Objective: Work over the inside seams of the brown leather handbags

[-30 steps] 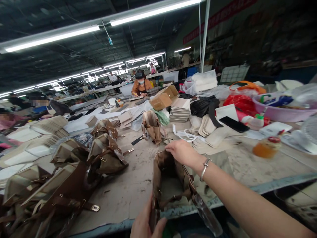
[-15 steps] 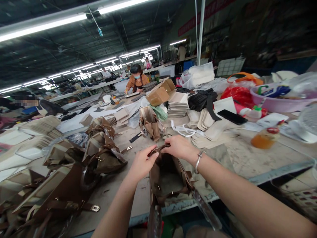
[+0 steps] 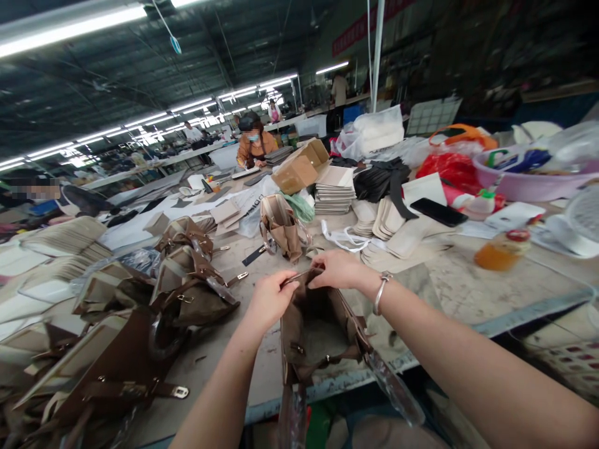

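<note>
Up from the near edge, the left hand [image 3: 269, 299] has joined the right hand [image 3: 339, 269], both pinching the 12 o'clock rim of the brown bag [image 3: 318, 333] at the surface [image 3: 468, 293] edge. It looks soft, light and floppy, so the rim seems the best hold.

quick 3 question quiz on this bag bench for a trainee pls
1. True or false: the left hand and the right hand both pinch the top rim of the open brown bag.
2. Which wrist wears the metal bracelet? A left, B right, C neither.
3. Fill in: the pile of bags lies on the table to the person's ____.
Key: 1 true; 2 B; 3 left.
</note>
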Available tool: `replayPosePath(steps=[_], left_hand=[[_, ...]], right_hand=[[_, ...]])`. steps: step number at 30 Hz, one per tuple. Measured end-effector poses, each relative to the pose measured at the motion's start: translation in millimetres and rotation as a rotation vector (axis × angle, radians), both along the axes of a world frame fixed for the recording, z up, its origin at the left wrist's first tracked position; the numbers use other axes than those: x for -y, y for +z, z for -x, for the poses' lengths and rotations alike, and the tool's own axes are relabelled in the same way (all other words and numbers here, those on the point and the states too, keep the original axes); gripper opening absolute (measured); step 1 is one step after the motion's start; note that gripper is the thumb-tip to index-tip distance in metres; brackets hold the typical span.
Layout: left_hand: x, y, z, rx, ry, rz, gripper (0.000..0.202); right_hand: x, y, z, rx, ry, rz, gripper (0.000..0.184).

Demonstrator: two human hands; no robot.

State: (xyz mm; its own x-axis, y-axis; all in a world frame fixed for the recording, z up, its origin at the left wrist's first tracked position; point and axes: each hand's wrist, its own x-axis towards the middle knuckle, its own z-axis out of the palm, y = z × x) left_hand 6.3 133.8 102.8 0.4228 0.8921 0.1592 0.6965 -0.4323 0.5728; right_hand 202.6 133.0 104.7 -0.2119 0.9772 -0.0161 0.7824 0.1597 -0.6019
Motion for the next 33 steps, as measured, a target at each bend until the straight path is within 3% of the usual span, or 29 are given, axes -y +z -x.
replayPosePath(steps=[4,6,9,12,15,17,20,23,25,27,29,33], left_hand=[[2,7.5,-1,-0.002,-0.062,0.041,0.027],[2,12.3,-3,-0.029,-0.100,0.045,0.021],[1,15.5,-6,-0.093,-0.085,-0.005,0.018],[-1,14.6,-9,-0.109,-0.042,-0.034,0.023],[-2,15.0,-8,-0.094,-0.034,-0.011,0.022],[-1,16.0,-4,-0.023,-0.093,0.109,0.018],[-1,14.7,8,0.193,-0.145,0.323,0.040],[0,9.6,21,0.385,-0.008,0.449,0.053],[3,7.4,25,0.417,0.026,0.505,0.053],[6,7.7,27,0.294,0.005,0.411,0.048],[9,9.8,25,0.103,-0.008,0.211,0.039],[12,12.2,19,-0.057,0.081,-0.034,0.030]], right_hand=[[3,-7.9,-13,-0.199,0.123,0.053,0.043],[8,-11.5,-18,-0.396,0.161,0.101,0.048],[17,-19.1,-24,-0.726,0.137,0.152,0.048],[25,-26.8,-27,-0.808,0.067,0.122,0.043],[29,-27.4,-24,-0.731,0.009,0.033,0.038],[29,-22.4,-20,-0.632,-0.017,-0.042,0.036],[27,-9.4,-10,-0.332,-0.012,-0.202,0.034],[25,3.6,-2,0.003,0.013,-0.314,0.022],[24,9.4,2,0.090,-0.001,-0.313,0.019],[23,12.0,5,0.123,-0.018,-0.305,0.020],[23,12.1,7,0.149,-0.027,-0.306,0.022],[23,9.8,8,0.139,-0.041,-0.278,0.025]])
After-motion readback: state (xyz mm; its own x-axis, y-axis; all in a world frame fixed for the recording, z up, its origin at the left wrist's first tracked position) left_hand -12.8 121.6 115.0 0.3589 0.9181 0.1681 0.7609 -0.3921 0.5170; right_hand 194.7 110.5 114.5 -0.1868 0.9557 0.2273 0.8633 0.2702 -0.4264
